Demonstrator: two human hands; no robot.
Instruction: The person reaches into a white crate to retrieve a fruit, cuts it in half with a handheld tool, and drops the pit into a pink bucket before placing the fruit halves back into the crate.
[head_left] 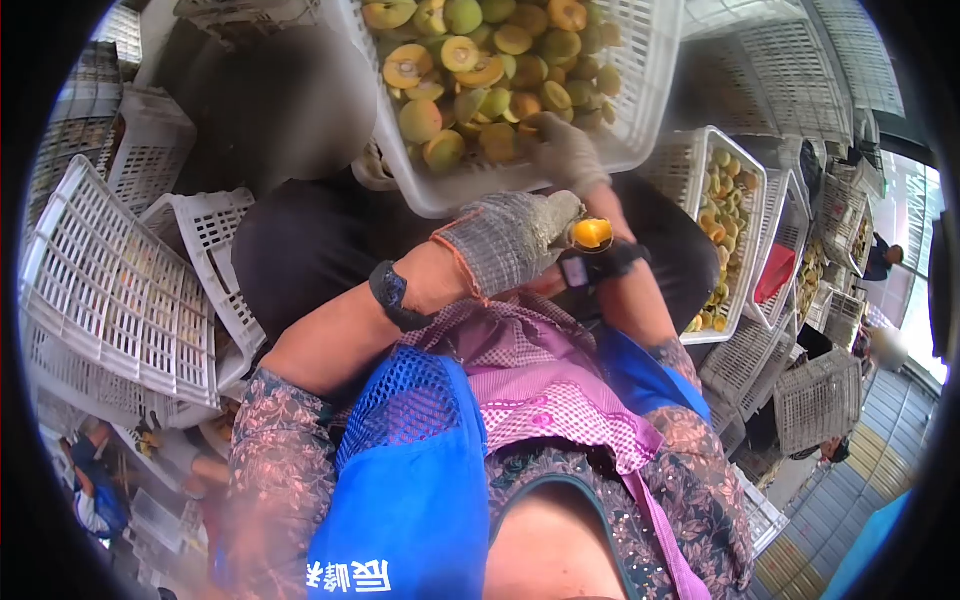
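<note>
My left hand [515, 235], in a worn grey knit glove, is closed in front of my lap. At its fingertips shows a halved apricot [592, 233], its orange cut face up and a thin dark rim around it, overlapping my right wrist in this view. My right hand [565, 150], in a pale glove, reaches over the near edge of a white plastic crate [640, 110]. Its blurred fingers are at the fruit, and their grip is hidden. Cut apricots [485, 75], green to orange, fill the crate, many with cut faces showing.
Right of my knees stands another white crate [690, 170] of cut fruit, with a red item [776, 275] in the crate beyond. Tilted white crates [120, 290] are stacked at left. Other people [90, 470] [882, 258] are at the far left and right.
</note>
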